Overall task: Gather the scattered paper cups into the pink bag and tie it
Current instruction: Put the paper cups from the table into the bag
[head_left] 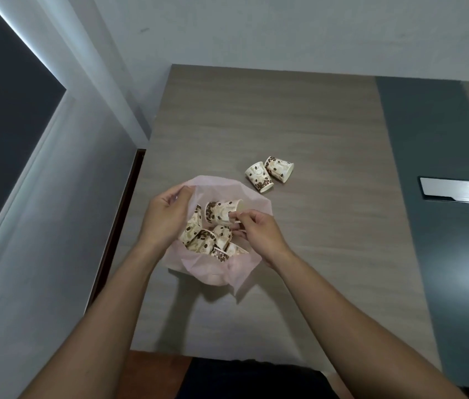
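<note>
The pink bag (252, 197) sits open on the wooden table (299, 116), with several coffee-bean-print paper cups (201, 240) lying inside it. My left hand (167, 217) grips the bag's left rim and holds it up. My right hand (256, 230) is over the bag's mouth, its fingertips pinched on the side of one paper cup (220, 211) that lies on its side above the pile. Two more cups, a left one (259, 177) and a right one (279, 169), lie side by side on the table beyond the bag to the right.
A dark grey strip (429, 168) runs down the table's right part, with a silver rectangular plate (456, 193) set in it. The table's left edge meets a grey wall (54, 226). The table's near edge is just ahead of my body.
</note>
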